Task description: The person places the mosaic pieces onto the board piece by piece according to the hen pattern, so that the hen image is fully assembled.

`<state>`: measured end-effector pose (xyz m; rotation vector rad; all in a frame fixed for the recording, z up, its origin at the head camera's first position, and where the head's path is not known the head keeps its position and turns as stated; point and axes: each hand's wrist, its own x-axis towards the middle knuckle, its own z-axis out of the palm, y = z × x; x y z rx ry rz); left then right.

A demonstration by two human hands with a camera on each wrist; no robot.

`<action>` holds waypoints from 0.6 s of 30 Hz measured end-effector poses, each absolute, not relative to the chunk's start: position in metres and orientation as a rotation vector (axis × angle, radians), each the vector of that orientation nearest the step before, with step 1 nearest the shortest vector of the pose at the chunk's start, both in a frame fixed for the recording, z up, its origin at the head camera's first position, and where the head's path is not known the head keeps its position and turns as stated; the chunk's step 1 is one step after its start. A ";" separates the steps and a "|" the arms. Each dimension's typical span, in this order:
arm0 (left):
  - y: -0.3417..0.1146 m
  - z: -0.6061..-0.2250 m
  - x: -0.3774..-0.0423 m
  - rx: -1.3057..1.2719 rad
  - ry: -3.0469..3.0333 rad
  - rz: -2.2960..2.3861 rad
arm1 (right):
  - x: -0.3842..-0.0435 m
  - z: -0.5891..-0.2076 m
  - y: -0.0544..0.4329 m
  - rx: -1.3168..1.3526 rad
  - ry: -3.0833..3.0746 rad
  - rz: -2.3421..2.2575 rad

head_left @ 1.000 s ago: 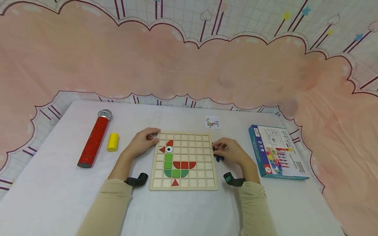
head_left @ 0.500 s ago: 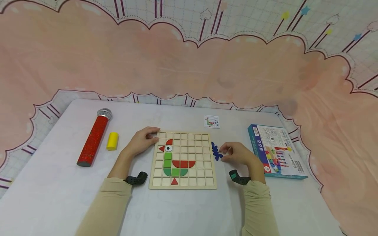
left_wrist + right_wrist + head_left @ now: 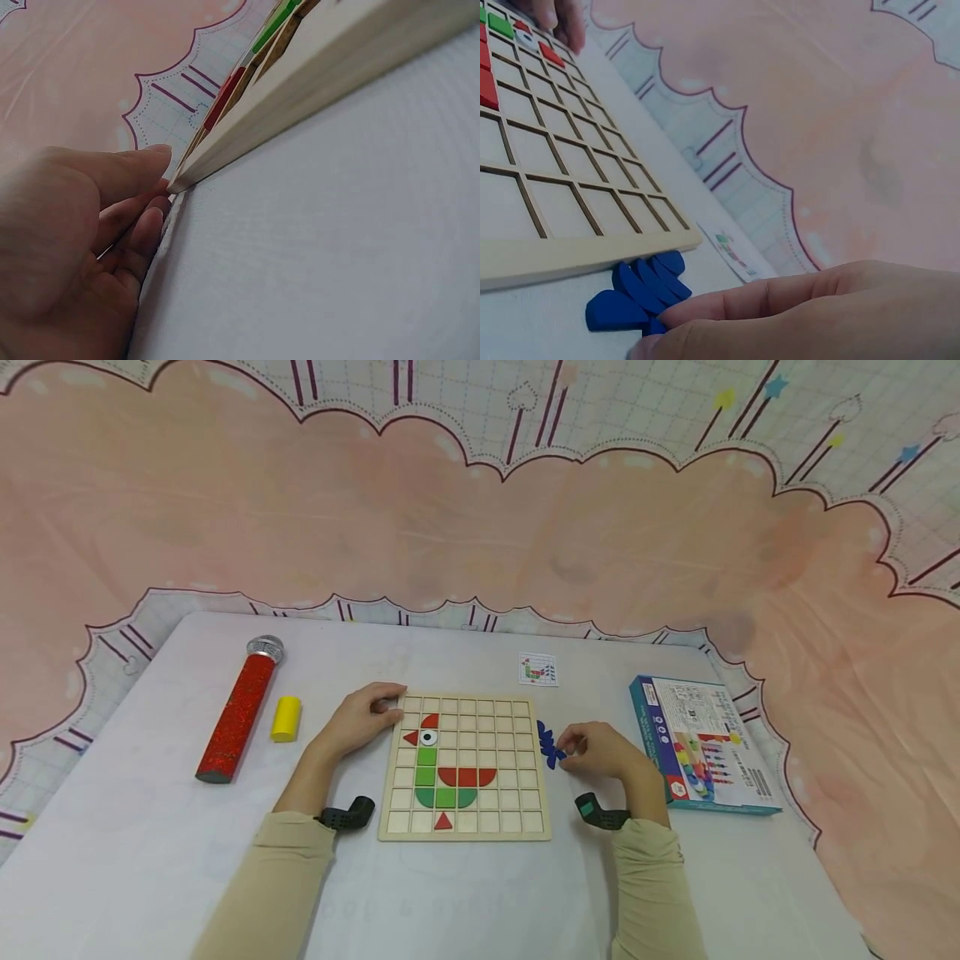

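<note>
A wooden grid board (image 3: 510, 827) lies on the table, with red, green and eye-marked pieces set in it as a bird shape. My left hand (image 3: 365, 720) holds the board's far left corner, its thumb and fingers at the edge. Beyond the board's right side is a cluster of dark blue half-round pieces (image 3: 545, 739), several of them touching each other. My right hand (image 3: 603, 750) is at the near end of that cluster; in the right wrist view its thumb and forefinger pinch one small blue piece (image 3: 654, 327), partly hidden by the fingers.
A small picture card (image 3: 537, 669) lies behind the board. To the right is a blue-edged box (image 3: 712, 747). A red microphone (image 3: 238, 718) and a yellow cylinder (image 3: 286, 719) lie on the left of the white table (image 3: 450, 902).
My right hand has drawn back to the right from the board's edge, uncovering the blue pieces, and now pinches one at the near end. My left hand stays at the corner.
</note>
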<state>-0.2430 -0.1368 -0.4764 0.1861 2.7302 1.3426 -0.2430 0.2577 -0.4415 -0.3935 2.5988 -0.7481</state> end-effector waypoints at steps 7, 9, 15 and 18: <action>-0.136 -0.478 -0.243 0.188 2.735 1.341 | -0.240 -0.435 0.251 -0.380 2.606 -0.724; -0.136 -0.478 -0.243 0.186 2.735 1.345 | -0.239 -0.433 0.251 -0.365 2.612 -0.711; -0.136 -0.478 -0.243 0.188 2.738 1.347 | -0.239 -0.431 0.250 -0.364 2.608 -0.683; -0.135 -0.477 -0.243 0.186 2.736 1.348 | -0.239 -0.430 0.249 -0.367 2.602 -0.675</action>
